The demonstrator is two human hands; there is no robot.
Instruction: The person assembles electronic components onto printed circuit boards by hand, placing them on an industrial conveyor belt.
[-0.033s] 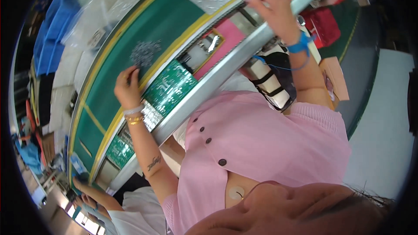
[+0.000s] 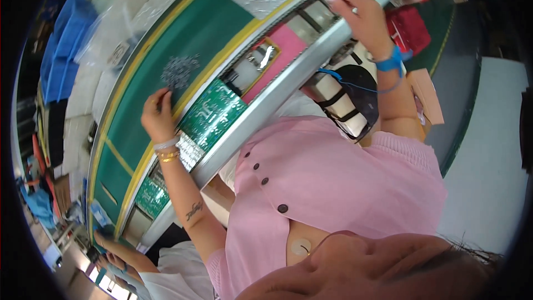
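Beside a loose pile of small grey parts point(image 2: 180, 71) on the green mat point(image 2: 214, 16), my left hand point(image 2: 157, 115) has its thumb and fingers pinched together. Whatever the pinch may hold is too small to make out. My right hand point(image 2: 363, 25) is farther right, above the metal rail point(image 2: 288, 78), with curled fingers; a pale spot shows at its fingertips, and I cannot tell what is in them. A blue strap with a cord point(image 2: 388, 61) circles my right wrist. Between mat and rail, near my left hand, lies a green circuit board point(image 2: 214, 111) with shiny solder points.
Another green board point(image 2: 152, 195) sits lower left in the line. A framed metal fixture point(image 2: 255, 66) and a pink sheet point(image 2: 283, 44) lie in the middle. Blue bins point(image 2: 69, 50) stand far left. Another person's arm point(image 2: 125, 253) reaches in at lower left. A red bag point(image 2: 408, 33) is at right.
My right hand has shifted slightly right and down over the rail. My left hand's fingertips are slightly farther from the grey pile. The whole view has moved a little.
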